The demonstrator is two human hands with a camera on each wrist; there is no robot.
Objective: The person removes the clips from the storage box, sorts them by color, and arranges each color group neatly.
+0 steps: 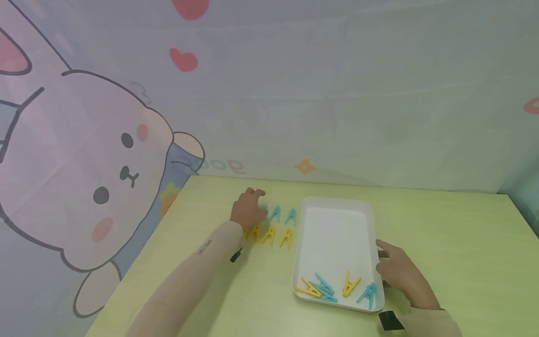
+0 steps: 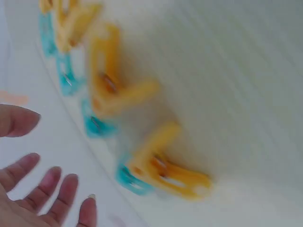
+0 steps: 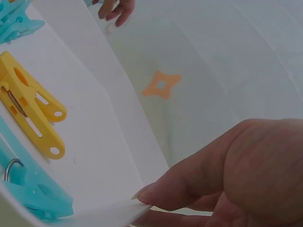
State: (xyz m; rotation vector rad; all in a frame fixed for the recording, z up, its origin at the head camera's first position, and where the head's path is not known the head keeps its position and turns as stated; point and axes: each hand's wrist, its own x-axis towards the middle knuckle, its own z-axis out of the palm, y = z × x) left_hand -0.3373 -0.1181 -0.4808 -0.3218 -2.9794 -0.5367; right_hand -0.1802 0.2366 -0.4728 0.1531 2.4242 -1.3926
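Observation:
Two rows of clothespins lie on the table left of a white tray (image 1: 337,238): blue clothespins (image 1: 275,213) behind, yellow clothespins (image 1: 269,235) in front. My left hand (image 1: 248,210) is over the left end of the rows and hides some of them. In the left wrist view its fingers (image 2: 61,196) are spread, with nothing held. At the tray's right side, my right hand (image 1: 397,271) pinches the rim between thumb (image 3: 165,194) and fingers. Inside the tray's near end lie yellow clothespins (image 1: 350,284) and blue clothespins (image 1: 368,295).
The pale green table (image 1: 455,224) reaches back to a hanging cloth (image 1: 379,117) printed with a rabbit, hearts and a star. More cloth (image 1: 524,196) hangs along the right edge.

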